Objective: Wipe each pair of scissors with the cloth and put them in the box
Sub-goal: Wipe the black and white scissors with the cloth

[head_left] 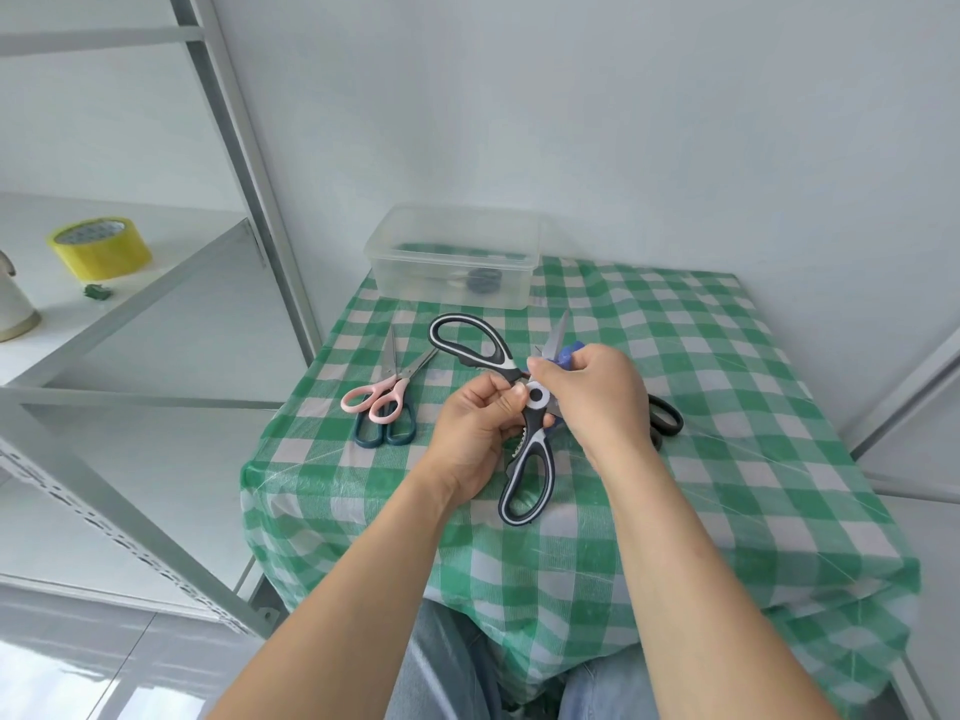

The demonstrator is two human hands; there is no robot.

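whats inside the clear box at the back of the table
Through the cloudy wall of the box, dark round handles show, apparently of scissors already put in. The blades, and how many pairs lie inside, cannot be made out.

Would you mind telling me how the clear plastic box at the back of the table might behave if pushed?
The box looks thin-walled and holds little, so it is probably light and would likely slide easily on the shiny checked table cover. Low and wide, it seems unlikely to tip.
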